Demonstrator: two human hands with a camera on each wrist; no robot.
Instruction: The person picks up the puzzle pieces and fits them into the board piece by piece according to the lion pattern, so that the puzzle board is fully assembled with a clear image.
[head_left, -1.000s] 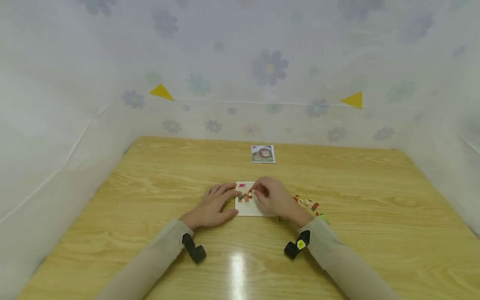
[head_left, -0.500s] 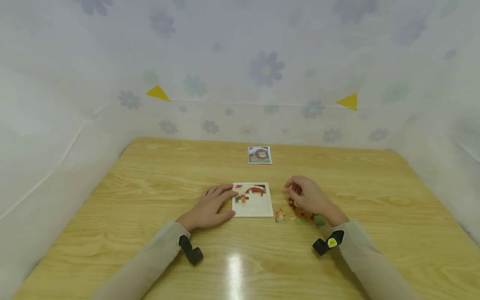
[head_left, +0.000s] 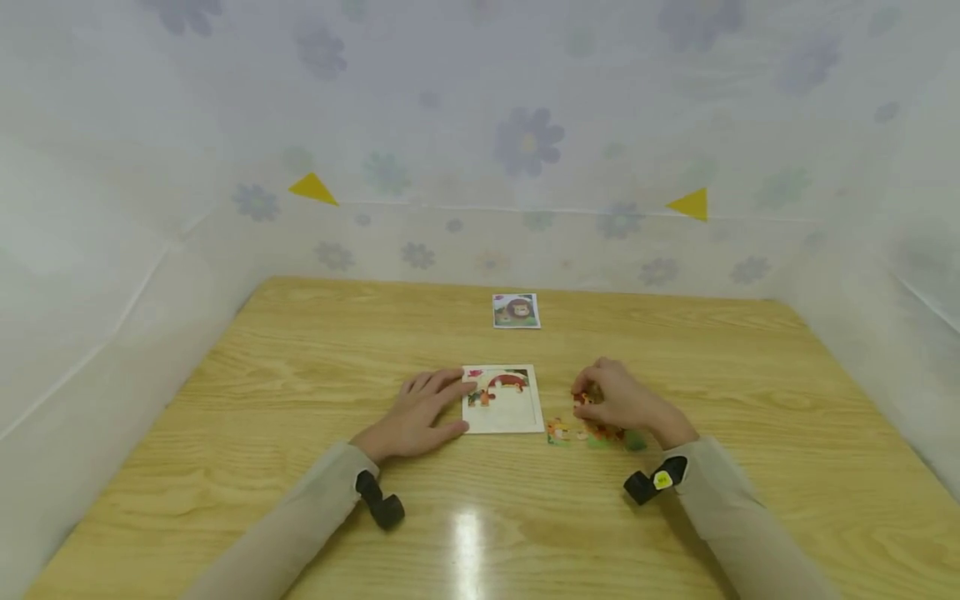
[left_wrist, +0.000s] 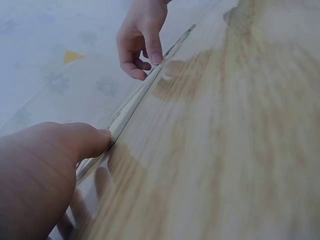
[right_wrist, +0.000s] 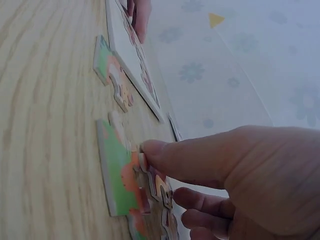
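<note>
A square white-framed puzzle board (head_left: pixel 510 420) lies on the table, partly filled along its top and left with brown mane and small orange-green pieces. My left hand (head_left: pixel 416 417) rests at the board's left edge, fingers extended, thumb at the lower corner. Right of the board, my right hand (head_left: pixel 630 404) pinches a brown-and-orange puzzle piece (head_left: pixel 582 401) between thumb and fingers, just over the loose pieces. In the right wrist view the thumb (right_wrist: pixel 185 160) partly hides it. Loose orange puzzle pieces (head_left: pixel 558 431) and a green-edged piece (right_wrist: pixel 117 172) lie below.
A small lion picture card (head_left: pixel 516 311) lies farther back on the wooden table (head_left: pixel 345 333). White flowered sheeting (head_left: pixel 450 150) closes off the back and sides. Both wrists carry black camera straps (head_left: pixel 384 500).
My right hand has left the board and moved right to the loose pieces, where it now holds a piece. A brown mane section shows at the board's top. My left hand stays put.
</note>
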